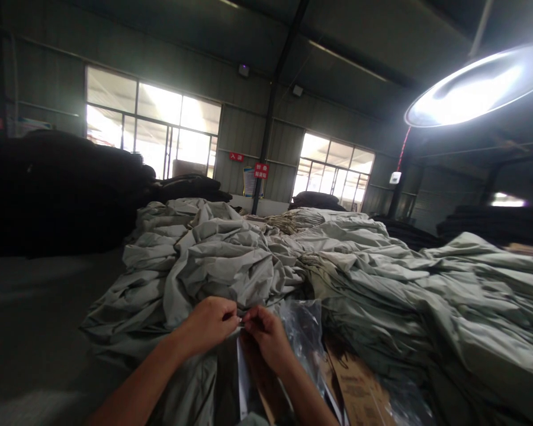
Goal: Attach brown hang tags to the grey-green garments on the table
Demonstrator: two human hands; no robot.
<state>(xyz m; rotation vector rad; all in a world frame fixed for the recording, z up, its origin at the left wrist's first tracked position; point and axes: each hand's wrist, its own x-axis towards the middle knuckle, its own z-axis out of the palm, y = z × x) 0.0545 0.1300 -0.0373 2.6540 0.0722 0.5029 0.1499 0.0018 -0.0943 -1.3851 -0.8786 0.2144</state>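
Left hand (pixel 211 324) and right hand (pixel 266 337), fingers pinching the top edge of a clear plastic bag (pixel 304 331), just starting; grey-green fabric heap (pixel 257 260) lies unbagged beyond

Bright lamp (pixel 479 86), windows (pixel 153 127), cardboard (pixel 359 387)

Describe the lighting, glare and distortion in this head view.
Head view: the overhead lamp and the windows are blown out to white; the dark stacks at left lose all detail; the left hand and right hand, pinching a clear plastic bag before the grey fabric heap, sit dim; wide-angle bending shows at the edges.
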